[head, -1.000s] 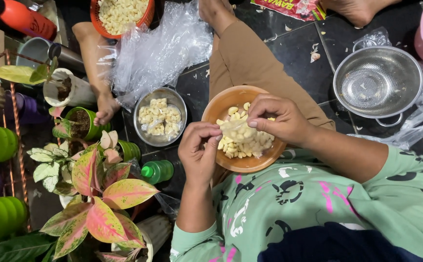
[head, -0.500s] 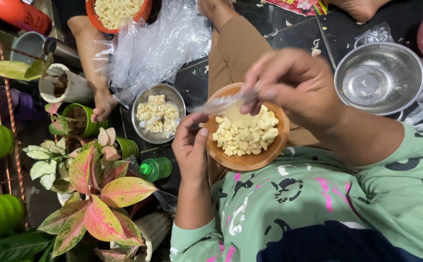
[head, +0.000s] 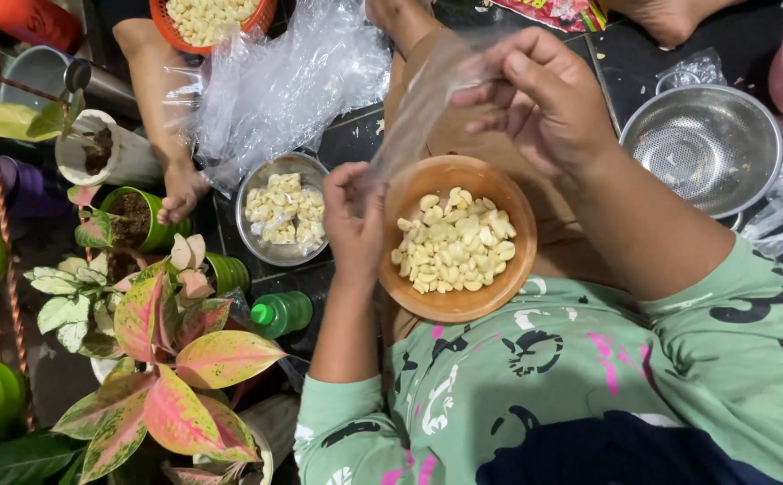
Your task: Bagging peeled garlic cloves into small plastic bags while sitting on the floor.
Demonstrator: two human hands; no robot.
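Note:
A round brown bowl (head: 436, 305) rests on my lap, filled with several peeled pale garlic cloves (head: 457, 241). My left hand (head: 353, 220) is at the bowl's left rim and pinches the lower edge of a thin clear plastic bag (head: 423, 103). My right hand (head: 542, 99) is raised above the bowl's far side and grips the bag's upper part, so the film stretches between both hands. My green patterned sleeves frame the bowl.
A steel bowl (head: 262, 180) of cloves sits left of mine. Another person's foot (head: 178, 190) and an orange basket (head: 221, 16) lie beyond it. A steel colander (head: 706, 144), crumpled plastic sheeting (head: 283, 76), a green bottle (head: 285, 312) and potted plants (head: 171, 377) surround me.
My right hand has lifted from the cloves in the bowl, pulling a clear plastic bag up and away. My left hand stayed by the left rim, holding the bag's other end.

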